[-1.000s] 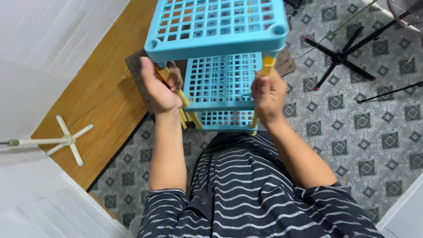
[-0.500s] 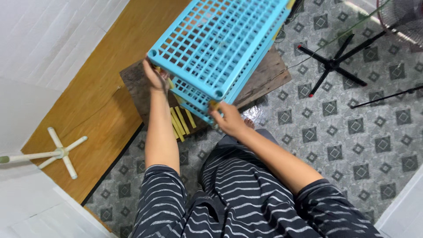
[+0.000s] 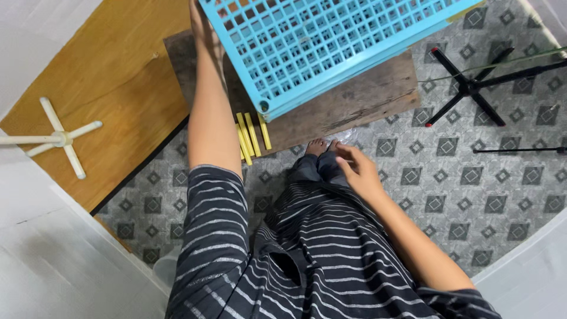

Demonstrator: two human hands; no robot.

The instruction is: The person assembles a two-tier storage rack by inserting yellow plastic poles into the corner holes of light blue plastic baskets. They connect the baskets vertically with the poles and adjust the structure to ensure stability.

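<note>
Far centre: tilted blue lattice shelf | left hand at its far-left edge, grip unclear | right hand near, loosely open, empty | yellow rods on wooden board.

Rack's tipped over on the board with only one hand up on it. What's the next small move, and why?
Probably bring the free right hand back up to the near corner of the blue rack. The rack lies tilted across the wooden board, the left hand alone reaches it at its far edge, and the right hand hangs empty over the lap. The loose yellow rods lie beneath that corner.
</note>
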